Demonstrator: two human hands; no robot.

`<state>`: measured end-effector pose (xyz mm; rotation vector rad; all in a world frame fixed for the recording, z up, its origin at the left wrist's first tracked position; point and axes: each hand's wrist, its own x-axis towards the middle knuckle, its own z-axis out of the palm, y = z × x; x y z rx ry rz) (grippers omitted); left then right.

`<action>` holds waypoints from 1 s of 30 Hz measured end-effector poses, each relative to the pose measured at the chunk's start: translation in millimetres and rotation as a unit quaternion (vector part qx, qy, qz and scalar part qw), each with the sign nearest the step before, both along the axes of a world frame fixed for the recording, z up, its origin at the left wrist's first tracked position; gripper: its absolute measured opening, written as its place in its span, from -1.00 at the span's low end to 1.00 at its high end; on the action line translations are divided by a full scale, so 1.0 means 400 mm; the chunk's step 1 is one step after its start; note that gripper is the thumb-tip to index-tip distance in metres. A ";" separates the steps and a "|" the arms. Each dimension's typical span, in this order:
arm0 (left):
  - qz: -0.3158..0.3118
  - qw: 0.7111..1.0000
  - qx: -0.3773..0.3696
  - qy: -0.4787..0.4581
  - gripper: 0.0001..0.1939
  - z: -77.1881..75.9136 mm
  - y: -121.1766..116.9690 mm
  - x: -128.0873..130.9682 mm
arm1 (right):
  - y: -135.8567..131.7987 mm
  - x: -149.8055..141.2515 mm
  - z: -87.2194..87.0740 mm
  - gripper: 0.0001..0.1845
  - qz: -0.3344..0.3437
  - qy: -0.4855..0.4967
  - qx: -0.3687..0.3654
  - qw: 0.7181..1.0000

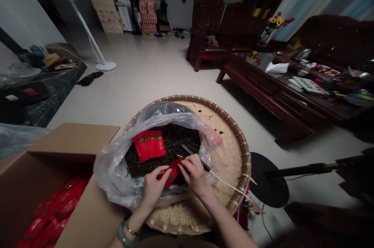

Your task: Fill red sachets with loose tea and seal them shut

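Both hands, the left (154, 186) and the right (193, 174), hold a small red packet (173, 175) over an open plastic bag (112, 170) of dark dried leaves (178, 139). A fanned stack of red packets (149, 146) lies on the leaves, and the bag sits on a round woven tray (233, 162).

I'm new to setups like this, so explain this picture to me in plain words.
There is no machine here: these are a person's bare hands, seen by a camera worn on the head, looking forward and down. The left hand and right hand hold a small red packet between their fingers. Below is a round woven tray. On it sits an open clear plastic bag of dark, dry shreds, with a fanned stack of red packets on top. A dark tool with a white cord lies by the right hand. At the left, an open cardboard box contains more red packets.
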<state>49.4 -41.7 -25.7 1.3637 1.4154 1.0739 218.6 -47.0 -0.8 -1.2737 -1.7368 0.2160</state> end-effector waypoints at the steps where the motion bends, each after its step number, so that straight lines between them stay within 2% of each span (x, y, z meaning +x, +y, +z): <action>1: 0.003 1.000 -0.015 -0.025 -0.73 -0.002 0.004 -0.004 | -0.002 0.002 0.002 -0.83 0.024 0.023 -0.012 0.999; 4: -0.005 0.987 -0.078 -0.137 -0.60 -0.004 0.015 -0.014 | -0.006 0.005 0.002 -0.85 0.054 0.101 -0.062 0.992; 7: -0.015 0.967 -0.139 -0.215 -0.48 0.000 0.019 -0.014 | -0.010 0.003 -0.008 -0.88 0.056 0.113 -0.085 0.988; 12: -0.038 0.950 -0.196 -0.240 -0.42 0.011 0.017 -0.005 | -0.012 0.003 -0.023 -0.86 0.021 0.105 -0.103 0.989; 16: -0.064 0.941 -0.220 -0.249 -0.42 0.006 0.019 -0.012 | -0.008 0.004 -0.026 -0.87 0.035 0.182 -0.185 0.965; 18: -0.062 0.939 -0.225 -0.253 -0.43 0.000 0.021 -0.020 | -0.006 0.004 -0.024 -0.83 0.071 0.244 -0.259 0.932; 22: -0.076 0.934 -0.233 -0.261 -0.43 -0.007 0.020 -0.028 | -0.007 0.007 0.001 -0.58 0.178 0.377 -0.420 0.806; 25: -0.096 0.932 -0.238 -0.257 -0.41 -0.001 0.017 -0.029 | -0.011 0.014 0.019 -0.46 0.232 0.429 -0.478 0.730; 27: -0.107 0.930 -0.244 -0.254 -0.41 0.008 0.015 -0.030 | -0.013 0.015 0.016 -0.45 0.231 0.449 -0.498 0.705; 30: -0.115 0.920 -0.251 -0.277 -0.42 0.025 0.017 -0.031 | -0.013 0.010 -0.008 -0.47 0.192 0.472 -0.493 0.705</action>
